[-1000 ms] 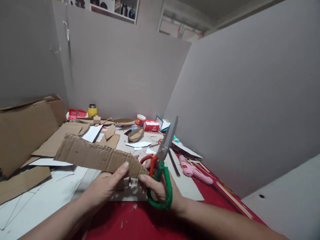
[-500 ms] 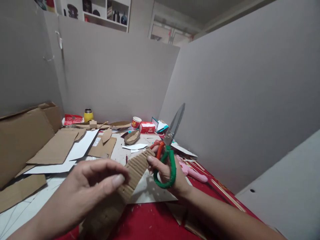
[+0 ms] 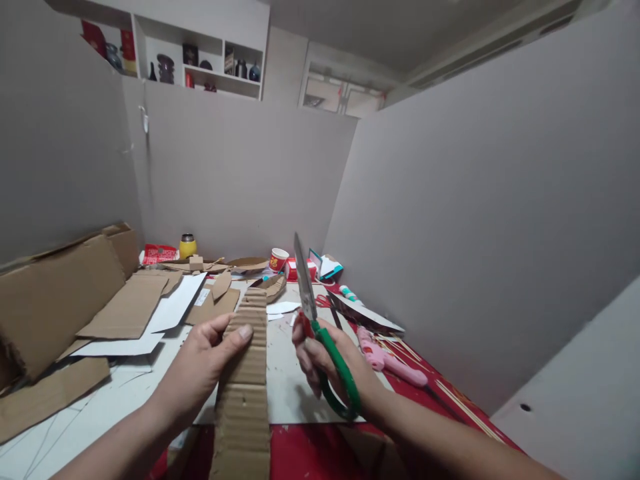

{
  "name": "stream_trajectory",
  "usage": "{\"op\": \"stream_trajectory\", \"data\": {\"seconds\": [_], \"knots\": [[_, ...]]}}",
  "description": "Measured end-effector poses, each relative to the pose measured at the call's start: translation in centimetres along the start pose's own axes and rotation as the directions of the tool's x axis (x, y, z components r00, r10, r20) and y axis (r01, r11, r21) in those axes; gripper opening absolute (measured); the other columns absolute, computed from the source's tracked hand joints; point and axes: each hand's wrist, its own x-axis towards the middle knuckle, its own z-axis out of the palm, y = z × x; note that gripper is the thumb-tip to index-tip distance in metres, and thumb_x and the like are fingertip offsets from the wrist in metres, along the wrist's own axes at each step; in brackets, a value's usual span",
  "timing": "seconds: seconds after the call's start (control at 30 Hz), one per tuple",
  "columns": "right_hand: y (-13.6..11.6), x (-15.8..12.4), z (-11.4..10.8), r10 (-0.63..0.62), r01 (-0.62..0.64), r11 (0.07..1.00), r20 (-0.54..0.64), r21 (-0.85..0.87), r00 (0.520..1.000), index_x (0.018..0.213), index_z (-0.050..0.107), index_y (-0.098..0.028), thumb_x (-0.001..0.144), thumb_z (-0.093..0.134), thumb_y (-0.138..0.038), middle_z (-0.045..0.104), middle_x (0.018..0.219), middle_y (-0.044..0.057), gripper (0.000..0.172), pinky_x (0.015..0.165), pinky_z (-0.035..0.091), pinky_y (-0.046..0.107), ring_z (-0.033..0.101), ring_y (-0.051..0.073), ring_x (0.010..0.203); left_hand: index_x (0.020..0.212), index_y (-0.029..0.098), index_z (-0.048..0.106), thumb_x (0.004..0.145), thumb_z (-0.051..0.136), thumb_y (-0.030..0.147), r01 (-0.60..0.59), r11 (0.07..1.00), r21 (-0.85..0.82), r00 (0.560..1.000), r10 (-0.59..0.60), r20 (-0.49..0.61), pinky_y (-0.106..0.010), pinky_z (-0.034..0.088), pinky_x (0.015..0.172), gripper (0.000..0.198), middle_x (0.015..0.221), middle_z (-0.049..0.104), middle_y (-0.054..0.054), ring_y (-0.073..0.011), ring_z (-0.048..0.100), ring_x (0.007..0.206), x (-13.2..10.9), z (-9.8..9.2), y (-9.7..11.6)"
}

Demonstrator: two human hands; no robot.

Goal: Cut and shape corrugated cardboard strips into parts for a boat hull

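1. Head view, left side: the left hand (image 3: 207, 350) has its grip pinched on the left edge of the cardboard strip (image 3: 245, 373), thumb flat on the ridged face. The strip runs lengthwise toward the wearer and out of frame; whether its lower end touches anything cannot be told.
2. Handling: expect the strip to be light and dry, not slippery. It should fold readily along its crosswise ridges and crush under hard pressure. Hold it by the long edges.
3. Head view, right side: the right hand (image 3: 335, 353) has its grip wrapped around the handles of the scissors (image 3: 306, 287), blades pointing up, apart from the strip. Expect rigid, heavier metal; hold by the handles only.
4. Surface: the red bench (image 3: 295, 450) carries a white board (image 3: 290, 393), a pink glue gun (image 3: 387, 360) and cardboard pieces (image 3: 123, 307).
5. Room: grey partitions (image 3: 240, 173) enclose the bench; white shelves (image 3: 215, 17) show beyond.
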Motion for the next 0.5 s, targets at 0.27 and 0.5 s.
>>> {"op": "stream_trajectory", "data": {"seconds": [0.27, 0.5], "knots": [[1.9, -1.8, -0.9, -0.05, 0.123, 0.953, 0.253, -0.279, 0.966, 0.1, 0.054, -0.018, 0.086, 0.044, -0.072, 0.052, 0.082, 0.003, 0.056, 0.062, 0.047, 0.026, 0.047, 0.015, 0.068, 0.117, 0.021, 0.066, 0.083, 0.07, 0.038, -0.192, 0.978, -0.085, 0.972, 0.178, -0.154, -0.029, 0.054, 0.078, 0.039, 0.109, 0.073, -0.007, -0.0211, 0.068, 0.092, 0.8, -0.3, -0.1], [2.7, -1.4, 1.0, -0.024, 0.117, 0.951, 0.312, -0.285, 0.95, 0.113, 0.057, -0.018, 0.085, 0.041, -0.074, 0.062, 0.096, 0.009, 0.065, 0.088, 0.048, 0.038, 0.057, 0.026, 0.091, 0.12, 0.02, 0.062, 0.085, 0.066, 0.042, -0.169, 0.986, 0.001, 0.974, 0.168, -0.153, -0.028, 0.055, 0.073, 0.042, 0.106, 0.074, -0.006, -0.0205, 0.069, 0.088, 0.3, -0.8, -1.0]]}}
